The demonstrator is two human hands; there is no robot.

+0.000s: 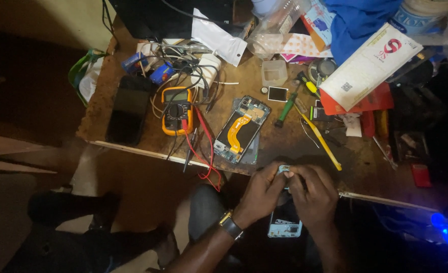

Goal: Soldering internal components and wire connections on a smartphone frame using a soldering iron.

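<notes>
Both hands work on a small light-blue phone frame held over the person's lap, just below the near edge of the counter. The left hand and the right hand meet at the frame's top end, fingertips pinched together on a tiny pale part there. So each grip is clenched on the frame or that part; which finger bears on which I cannot tell.

The frame looks light, thin and stiff, and probably fragile. It would likely be safest held by its long edges, away from the inner face. The tiny part looks easy to drop or bend.

The hands cover the frame's upper half, and the dim light hides detail in its lower half.

Up and left of the frame, on the counter, lies an opened phone with an orange flex strip. Farther left sits a yellow multimeter with red and black leads. Up and right of the frame lie a green-handled screwdriver and a yellow stick tool. The clutter along the counter's far edge is cut off at the top.
</notes>
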